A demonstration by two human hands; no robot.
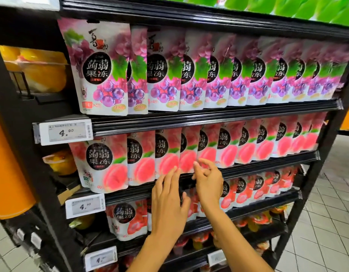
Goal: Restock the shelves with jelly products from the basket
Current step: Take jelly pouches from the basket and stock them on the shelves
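Note:
A row of pink peach jelly pouches [142, 160] stands on the middle shelf [248, 166]. My left hand [166, 195] reaches up with straight fingers whose tips touch the bottom of one peach pouch [167, 154]. My right hand [208, 179] is beside it, fingers loosely curled near the lower edge of the neighbouring peach pouches [189, 152], holding nothing that I can see. Purple grape jelly pouches [164, 75] fill the shelf above. Red strawberry jelly pouches [128, 218] stand on the shelf below, partly hidden by my arms. No basket is in view.
Green pouches [287, 6] line the top shelf. White price tags [68, 132] [85, 207] hang on the shelf rails at left. Yellow fruit cups [38, 69] sit on the rack's left side. Jelly cups [258, 220] lie on lower shelves. Tiled floor [330, 222] lies to the right.

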